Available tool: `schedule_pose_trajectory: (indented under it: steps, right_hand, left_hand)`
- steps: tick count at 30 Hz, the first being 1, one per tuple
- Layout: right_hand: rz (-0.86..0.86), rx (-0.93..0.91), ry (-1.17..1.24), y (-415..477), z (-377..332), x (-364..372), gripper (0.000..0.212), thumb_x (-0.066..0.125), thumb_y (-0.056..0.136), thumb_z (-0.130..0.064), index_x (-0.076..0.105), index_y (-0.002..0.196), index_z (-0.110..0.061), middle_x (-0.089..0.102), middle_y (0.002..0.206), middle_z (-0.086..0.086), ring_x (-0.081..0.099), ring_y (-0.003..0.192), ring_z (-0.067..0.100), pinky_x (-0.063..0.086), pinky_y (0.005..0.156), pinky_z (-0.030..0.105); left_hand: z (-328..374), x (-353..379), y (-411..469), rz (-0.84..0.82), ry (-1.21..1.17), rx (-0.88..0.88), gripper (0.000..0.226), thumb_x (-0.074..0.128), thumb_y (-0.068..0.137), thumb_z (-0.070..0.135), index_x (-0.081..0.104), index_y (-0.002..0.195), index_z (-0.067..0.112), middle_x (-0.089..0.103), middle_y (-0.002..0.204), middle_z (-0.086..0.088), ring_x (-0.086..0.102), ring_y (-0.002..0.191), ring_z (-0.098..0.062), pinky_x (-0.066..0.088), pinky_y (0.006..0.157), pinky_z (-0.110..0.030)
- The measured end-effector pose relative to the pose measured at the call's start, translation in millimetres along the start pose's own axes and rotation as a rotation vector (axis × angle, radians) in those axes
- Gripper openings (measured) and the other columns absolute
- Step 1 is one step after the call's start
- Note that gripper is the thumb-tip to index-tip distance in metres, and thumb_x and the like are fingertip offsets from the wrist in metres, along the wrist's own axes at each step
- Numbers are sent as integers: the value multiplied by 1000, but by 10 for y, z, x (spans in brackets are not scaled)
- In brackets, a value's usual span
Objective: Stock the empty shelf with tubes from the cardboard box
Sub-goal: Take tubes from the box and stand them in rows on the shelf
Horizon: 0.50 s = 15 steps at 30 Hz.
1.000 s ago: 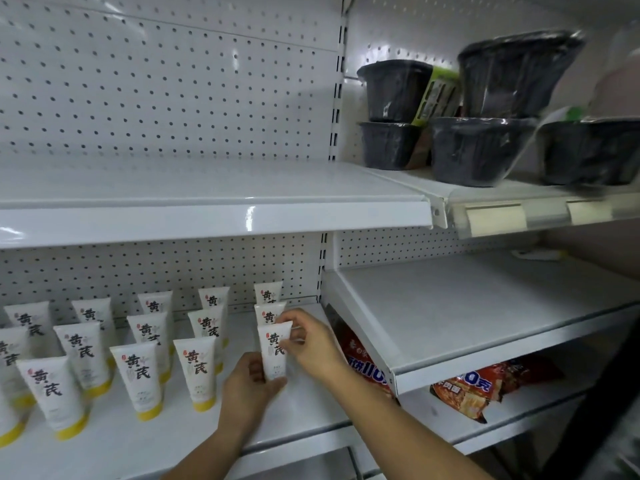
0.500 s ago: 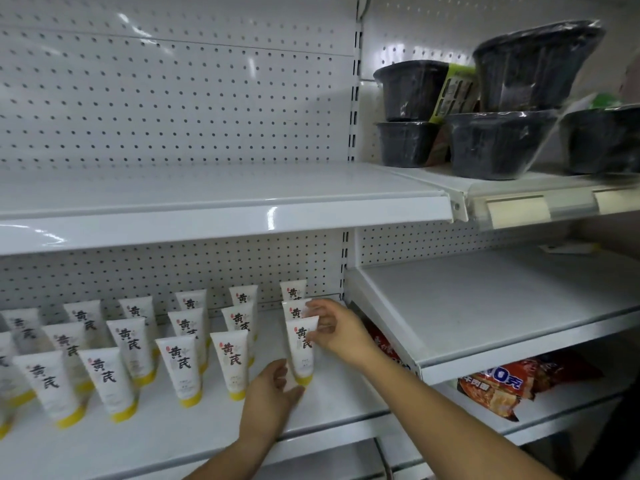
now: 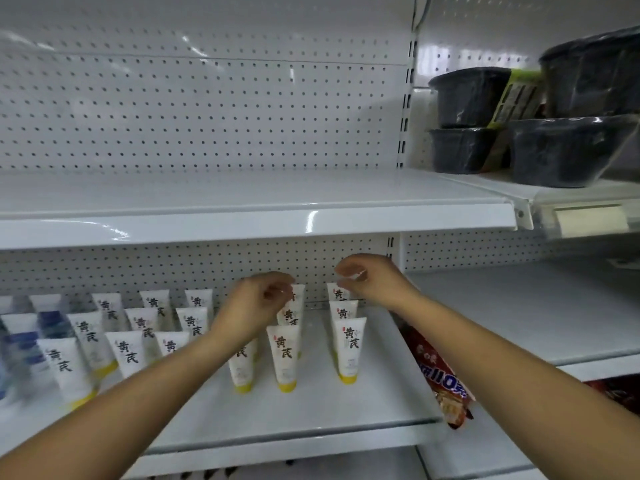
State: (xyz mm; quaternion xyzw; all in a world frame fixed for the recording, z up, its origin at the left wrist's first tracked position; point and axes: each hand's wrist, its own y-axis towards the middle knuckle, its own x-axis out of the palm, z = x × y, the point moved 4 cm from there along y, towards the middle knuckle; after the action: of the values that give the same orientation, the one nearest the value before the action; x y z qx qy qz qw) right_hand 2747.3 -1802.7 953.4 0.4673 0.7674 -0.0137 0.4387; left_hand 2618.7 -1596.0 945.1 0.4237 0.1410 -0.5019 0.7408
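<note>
White tubes point(image 3: 285, 355) — black "黄" lettering, yellow caps point(image 3: 287, 386)

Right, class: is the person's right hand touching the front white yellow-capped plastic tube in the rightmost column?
Apart. Head view shows the right hand above the front white yellow-capped tube, another tube visible between them.

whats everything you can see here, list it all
white squeeze tubes with yellow caps: at least sixteen, white, cap-down in rows on the lower left shelf; leftmost blurred
black plastic-wrapped bowls: four, black, stacked on the upper right shelf
red snack packets: two, red, under the right-hand shelf
white metal shelves: several, white, pegboard behind
left hand: one, fingers curled beside a back tube, contact unclear
right hand: one, loosely curled above the rightmost tubes, holding nothing
</note>
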Motion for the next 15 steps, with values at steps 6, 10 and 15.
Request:
schedule_pose_trajectory:
  steps: [6,10,15]
  right_hand:
    - [-202,8,-293,275,-11,243,38,70,89,-19,63,126,-18,64,126,0,60,112,12,49,98,29]
    - [-267,63,-377,358,98,333,43,70,89,-20,60,131,-20,62,129,0,59,113,12,47,98,26]
    - [-253,109,-340,388,214,385,43,72,87,-21,62,129,-20,63,128,-1,58,110,11,44,93,20]
  left_hand:
    - [-427,75,565,-349,346,-32,54,75,87,24,57,138,21,62,133,3,61,114,-12,48,97,-25]
    - [-625,285,765,-525,419,-61,65,81,81,26,54,140,17,60,135,0,59,115,-17,47,94,-25]
    - [-769,534,858,-632,423,17,56,83,78,22,63,130,12,64,126,-2,62,110,-17,49,93,-26]
